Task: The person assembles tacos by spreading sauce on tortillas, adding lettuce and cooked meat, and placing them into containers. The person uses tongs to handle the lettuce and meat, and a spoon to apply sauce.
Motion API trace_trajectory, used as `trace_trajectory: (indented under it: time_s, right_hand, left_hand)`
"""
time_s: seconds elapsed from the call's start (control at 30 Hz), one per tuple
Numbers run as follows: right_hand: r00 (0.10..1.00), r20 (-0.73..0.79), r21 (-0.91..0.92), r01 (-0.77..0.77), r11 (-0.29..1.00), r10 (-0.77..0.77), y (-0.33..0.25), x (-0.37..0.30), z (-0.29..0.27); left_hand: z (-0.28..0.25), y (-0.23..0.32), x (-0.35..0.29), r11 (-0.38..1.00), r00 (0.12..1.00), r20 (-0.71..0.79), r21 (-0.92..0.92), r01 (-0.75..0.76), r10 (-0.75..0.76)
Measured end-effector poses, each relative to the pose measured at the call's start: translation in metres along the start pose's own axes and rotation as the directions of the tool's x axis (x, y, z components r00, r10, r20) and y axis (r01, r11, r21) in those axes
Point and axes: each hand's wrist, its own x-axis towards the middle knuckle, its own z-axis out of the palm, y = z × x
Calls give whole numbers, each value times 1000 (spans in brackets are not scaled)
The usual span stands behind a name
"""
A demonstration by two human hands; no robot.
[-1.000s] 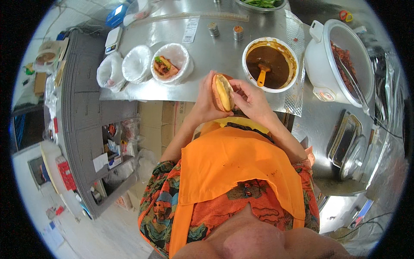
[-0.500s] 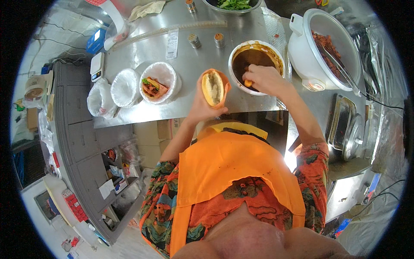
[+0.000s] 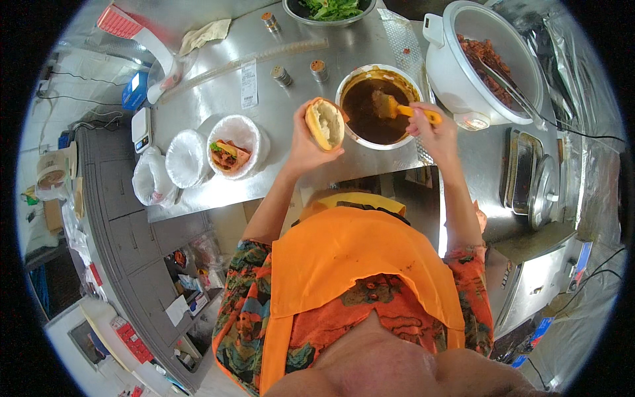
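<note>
Since half a second ago, the right hand (image 3: 431,127) has lifted the orange-handled brush (image 3: 403,110) out of the brown sauce, clenched on its handle above the metal bowl (image 3: 349,79). Left hand (image 3: 305,149) grasps the opened bun (image 3: 325,124), upright beside the bowl, over the steel tabletop (image 3: 218,99).

The bowl of greens (image 3: 333,9) is cut off by the top edge. The brush (image 3: 395,108) tip is sunk in brown sauce (image 3: 368,112), its bristles blurred.
</note>
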Motion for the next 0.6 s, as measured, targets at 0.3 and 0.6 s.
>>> trace_trajectory:
  time_s: [0.3,0.6]
  right_hand:
    - [877,226,-68,449,891,-424,-65,-26,53]
    - [811,378,-73,506,859,-446,-84,-35,44]
  left_hand:
    - [4,10,11,988,997,20,137,-70,68]
    - [-9,6,5,995,993,-76,44,-84,87]
